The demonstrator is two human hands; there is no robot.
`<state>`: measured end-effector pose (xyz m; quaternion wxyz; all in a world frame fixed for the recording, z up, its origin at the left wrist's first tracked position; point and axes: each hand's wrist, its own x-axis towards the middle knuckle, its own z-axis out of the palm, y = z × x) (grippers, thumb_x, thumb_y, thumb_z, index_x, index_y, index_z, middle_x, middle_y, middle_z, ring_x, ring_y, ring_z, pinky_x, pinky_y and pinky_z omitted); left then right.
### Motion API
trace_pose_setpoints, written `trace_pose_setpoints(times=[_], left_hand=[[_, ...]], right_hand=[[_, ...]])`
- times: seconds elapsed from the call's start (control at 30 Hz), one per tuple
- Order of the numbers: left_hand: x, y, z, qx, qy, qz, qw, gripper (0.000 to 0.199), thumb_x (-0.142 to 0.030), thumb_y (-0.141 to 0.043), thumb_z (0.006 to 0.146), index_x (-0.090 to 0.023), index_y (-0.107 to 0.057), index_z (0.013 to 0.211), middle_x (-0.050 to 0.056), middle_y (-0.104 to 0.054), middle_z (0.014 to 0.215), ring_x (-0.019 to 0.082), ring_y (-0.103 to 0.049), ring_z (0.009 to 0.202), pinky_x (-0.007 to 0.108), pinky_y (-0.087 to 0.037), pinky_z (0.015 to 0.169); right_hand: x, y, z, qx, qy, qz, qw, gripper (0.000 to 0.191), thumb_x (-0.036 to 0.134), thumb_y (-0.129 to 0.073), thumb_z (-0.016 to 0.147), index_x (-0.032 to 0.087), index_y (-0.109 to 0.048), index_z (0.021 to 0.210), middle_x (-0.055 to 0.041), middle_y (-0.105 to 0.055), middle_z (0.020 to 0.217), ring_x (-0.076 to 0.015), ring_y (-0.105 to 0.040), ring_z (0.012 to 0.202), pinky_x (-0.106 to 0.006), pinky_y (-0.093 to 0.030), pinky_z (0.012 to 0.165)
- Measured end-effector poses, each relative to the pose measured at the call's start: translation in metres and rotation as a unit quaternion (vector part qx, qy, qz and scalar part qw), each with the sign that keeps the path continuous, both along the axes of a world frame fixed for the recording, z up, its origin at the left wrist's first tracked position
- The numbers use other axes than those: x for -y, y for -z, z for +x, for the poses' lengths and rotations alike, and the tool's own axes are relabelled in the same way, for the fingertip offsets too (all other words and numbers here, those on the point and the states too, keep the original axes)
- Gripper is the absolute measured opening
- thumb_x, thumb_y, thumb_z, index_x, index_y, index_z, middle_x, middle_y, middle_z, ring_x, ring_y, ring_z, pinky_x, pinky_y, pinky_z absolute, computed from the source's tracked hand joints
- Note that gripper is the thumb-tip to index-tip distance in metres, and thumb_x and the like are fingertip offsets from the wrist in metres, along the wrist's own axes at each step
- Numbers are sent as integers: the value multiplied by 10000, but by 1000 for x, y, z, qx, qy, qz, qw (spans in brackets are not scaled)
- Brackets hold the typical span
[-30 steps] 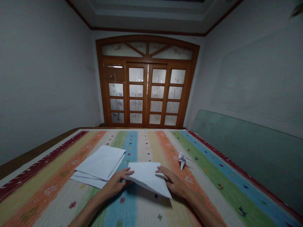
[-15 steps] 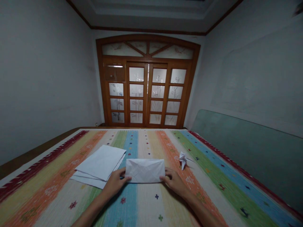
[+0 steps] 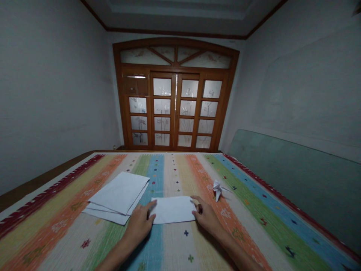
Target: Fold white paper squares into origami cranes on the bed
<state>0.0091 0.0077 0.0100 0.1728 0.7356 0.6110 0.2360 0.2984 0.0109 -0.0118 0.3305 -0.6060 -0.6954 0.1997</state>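
A white folded paper, a wide rectangle, lies low over the striped cloth in front of me. My left hand holds its left edge, with thumb and forefinger at the corners. At the right edge, my right hand grips the paper, forefinger on the top corner and thumb lower down. To the left is a stack of white sheets, slightly fanned. A small folded white paper figure stands beyond my right hand.
A striped, patterned cloth covers the table. A greenish panel stands along the right side. Wooden doors with glass panes are at the far end, between pale walls.
The folded paper has gone from tilted up, with creases showing, to lying flatter with a smoother face. Both hands have shifted their fingers towards its upper corners.
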Motion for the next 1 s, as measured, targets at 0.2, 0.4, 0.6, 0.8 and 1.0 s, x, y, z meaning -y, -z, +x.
trace_pose_setpoints(times=[0.2,0.4,0.6,0.8,1.0], left_hand=[[11,-3,5,-72,29,24,997,338,-184,-526,908,-248,-771,1132,91,-762,995,306,-609,1024,366,-421,884],[16,1,7,-105,26,37,993,350,-187,-504,939,-254,-760,1169,114,-751,971,323,-607,986,376,-417,842],[19,-2,10,-130,13,49,990,346,-181,-500,938,-265,-756,1156,93,-739,974,304,-608,992,383,-427,883],[17,5,14,-184,24,112,976,355,-107,-499,878,-195,-746,1118,166,-624,1301,365,-498,1260,487,-402,1042],[4,28,13,-117,171,44,977,861,84,-453,670,-271,-514,1452,49,-391,1609,309,-226,1519,540,-207,1227]], right_hand=[[14,-5,-7,68,-8,8,998,396,142,-513,814,198,-775,1105,-119,-777,1128,-301,-692,1078,-400,-482,973],[22,-9,-14,188,-8,10,982,432,89,-496,844,191,-745,1181,-144,-776,1076,-303,-697,1019,-360,-486,899],[25,-12,-18,224,-5,7,975,458,57,-486,823,169,-723,1199,-160,-761,1042,-307,-681,1011,-364,-478,897],[29,-19,-21,270,5,31,962,425,68,-518,797,175,-724,1152,-165,-699,1034,-327,-639,1002,-397,-496,872],[27,-16,-24,263,-69,56,961,608,23,-556,722,153,-644,1309,-188,-538,1439,-364,-462,1353,-499,-374,1132]])
